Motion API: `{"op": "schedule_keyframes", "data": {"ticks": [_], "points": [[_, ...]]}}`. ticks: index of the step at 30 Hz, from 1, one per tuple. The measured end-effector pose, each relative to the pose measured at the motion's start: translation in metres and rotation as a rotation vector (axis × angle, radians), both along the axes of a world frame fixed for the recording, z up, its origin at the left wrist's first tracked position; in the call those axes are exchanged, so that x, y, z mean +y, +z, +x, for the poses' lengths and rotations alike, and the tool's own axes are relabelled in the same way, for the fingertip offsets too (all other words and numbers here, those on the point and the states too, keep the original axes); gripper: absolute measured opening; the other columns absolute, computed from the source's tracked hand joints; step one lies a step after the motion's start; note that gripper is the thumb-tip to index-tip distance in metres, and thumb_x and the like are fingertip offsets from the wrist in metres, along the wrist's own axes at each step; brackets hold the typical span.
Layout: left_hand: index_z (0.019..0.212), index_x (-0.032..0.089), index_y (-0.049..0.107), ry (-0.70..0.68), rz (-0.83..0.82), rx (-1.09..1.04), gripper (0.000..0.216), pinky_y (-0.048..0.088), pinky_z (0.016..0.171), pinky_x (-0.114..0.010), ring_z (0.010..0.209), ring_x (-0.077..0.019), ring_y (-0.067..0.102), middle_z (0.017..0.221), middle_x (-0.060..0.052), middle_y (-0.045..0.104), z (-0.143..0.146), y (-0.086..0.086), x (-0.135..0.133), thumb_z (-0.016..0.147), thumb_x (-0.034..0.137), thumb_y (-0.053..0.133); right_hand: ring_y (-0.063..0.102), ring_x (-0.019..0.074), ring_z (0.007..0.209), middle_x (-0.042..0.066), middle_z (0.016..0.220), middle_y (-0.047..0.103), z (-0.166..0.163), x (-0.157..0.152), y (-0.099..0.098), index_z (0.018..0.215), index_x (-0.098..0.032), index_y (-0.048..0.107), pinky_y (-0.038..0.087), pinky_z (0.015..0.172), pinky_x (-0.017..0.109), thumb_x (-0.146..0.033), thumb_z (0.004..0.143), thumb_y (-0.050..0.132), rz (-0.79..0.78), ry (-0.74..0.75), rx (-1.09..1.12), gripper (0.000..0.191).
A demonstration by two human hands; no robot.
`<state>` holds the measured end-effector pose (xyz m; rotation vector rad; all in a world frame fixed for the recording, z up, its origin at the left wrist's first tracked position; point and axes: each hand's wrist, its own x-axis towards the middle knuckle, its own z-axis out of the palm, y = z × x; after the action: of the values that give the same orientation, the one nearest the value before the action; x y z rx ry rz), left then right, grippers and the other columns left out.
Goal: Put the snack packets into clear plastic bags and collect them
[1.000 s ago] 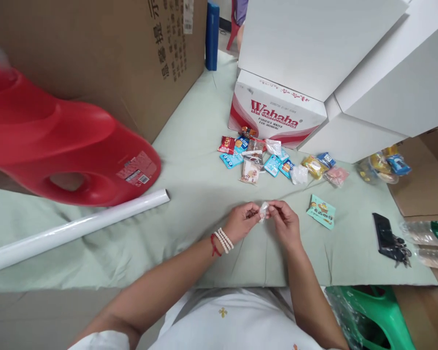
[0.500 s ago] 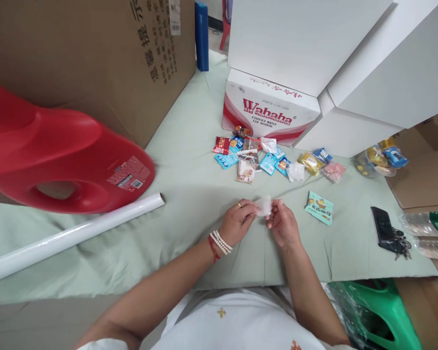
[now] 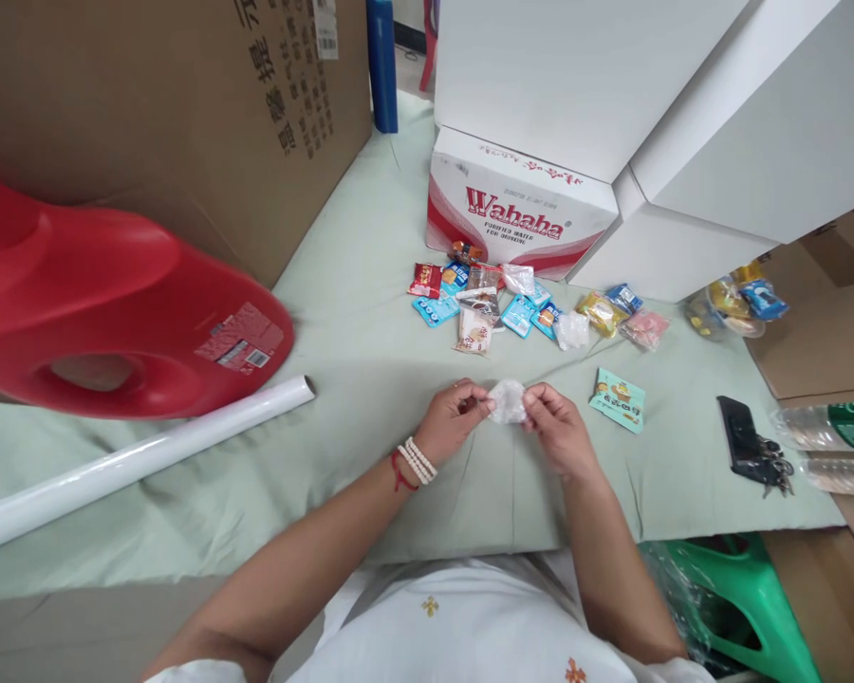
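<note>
I hold a small, whitish see-through wrapper (image 3: 506,402) between my two hands, over the bench (image 3: 370,417) and in from the middle of its front edge. The fingers of my left hand (image 3: 456,417) are clamped on the wrapper's left side, those of my right hand (image 3: 559,432) on its right, so it spreads across the gap between them. The film looks thin and slippery to me, so I judge it best to pinch close to each rim, thumb against fingertip, and pull lightly and evenly; a harder tug on one side could tear it or slip free. Level wrists should help it lie flat. The green packet (image 3: 618,400) lies apart on my right, toward the bench's right edge, and the pile of small packets (image 3: 475,327) sits farther back, before the Wahaha box (image 3: 519,213).
</note>
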<state>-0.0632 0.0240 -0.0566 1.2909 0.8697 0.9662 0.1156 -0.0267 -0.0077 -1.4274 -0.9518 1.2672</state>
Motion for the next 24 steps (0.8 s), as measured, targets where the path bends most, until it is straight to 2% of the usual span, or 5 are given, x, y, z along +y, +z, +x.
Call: {"op": "schedule_keyframes", "data": {"ticks": [8, 11, 15, 20, 24], "points": [[0.077, 0.014, 0.071, -0.255, -0.372, -0.152, 0.051, 0.031, 0.05, -0.021, 0.052, -0.0052, 0.037, 0.061, 0.005, 0.053, -0.008, 0.005, 0.008, 0.068, 0.062, 0.086, 0.038, 0.0109, 0.056, -0.004, 0.065, 0.046, 0.045, -0.006, 0.016, 0.072, -0.021, 0.055, 0.03, 0.052, 0.024, -0.06, 0.071, 0.086, -0.137, 0.055, 0.172, 0.05], [0.081, 0.013, 0.075, -0.341, -0.418, -0.144, 0.054, 0.031, 0.047, -0.021, 0.051, -0.0054, 0.04, 0.062, 0.003, 0.056, -0.008, 0.005, 0.007, 0.066, 0.064, 0.086, 0.041, 0.0118, 0.058, -0.004, 0.065, 0.048, 0.047, -0.008, 0.008, 0.074, -0.022, 0.056, 0.034, 0.053, 0.025, -0.062, 0.069, 0.086, -0.099, -0.117, 0.039, 0.051], [0.086, 0.014, 0.079, -0.191, -0.373, -0.103, 0.053, 0.033, 0.049, -0.022, 0.051, -0.0062, 0.043, 0.06, 0.003, 0.059, -0.004, 0.004, 0.003, 0.065, 0.061, 0.087, 0.039, 0.0121, 0.057, -0.004, 0.065, 0.049, 0.035, -0.017, 0.001, 0.08, -0.022, 0.059, 0.031, 0.051, 0.025, -0.067, 0.088, 0.067, 0.086, -0.469, -0.271, 0.046], [0.087, 0.014, 0.082, -0.186, -0.252, -0.052, 0.042, 0.038, 0.053, -0.023, 0.052, -0.0083, 0.048, 0.056, 0.002, 0.06, -0.002, 0.006, -0.001, 0.073, 0.054, 0.083, 0.054, 0.0155, 0.074, 0.002, 0.085, 0.066, 0.007, -0.017, -0.001, 0.092, -0.021, 0.072, 0.043, 0.065, 0.027, -0.055, 0.082, 0.078, 0.052, -0.104, -0.31, 0.036], [0.081, 0.016, 0.078, -0.024, -0.341, -0.135, 0.041, 0.029, 0.047, -0.021, 0.05, -0.0076, 0.045, 0.054, 0.004, 0.055, -0.002, 0.007, 0.003, 0.07, 0.055, 0.085, 0.046, 0.0114, 0.065, -0.003, 0.072, 0.058, 0.011, -0.01, -0.003, 0.084, -0.021, 0.071, 0.04, 0.062, 0.025, -0.047, 0.08, 0.083, 0.067, -0.228, -0.099, 0.029]]}}
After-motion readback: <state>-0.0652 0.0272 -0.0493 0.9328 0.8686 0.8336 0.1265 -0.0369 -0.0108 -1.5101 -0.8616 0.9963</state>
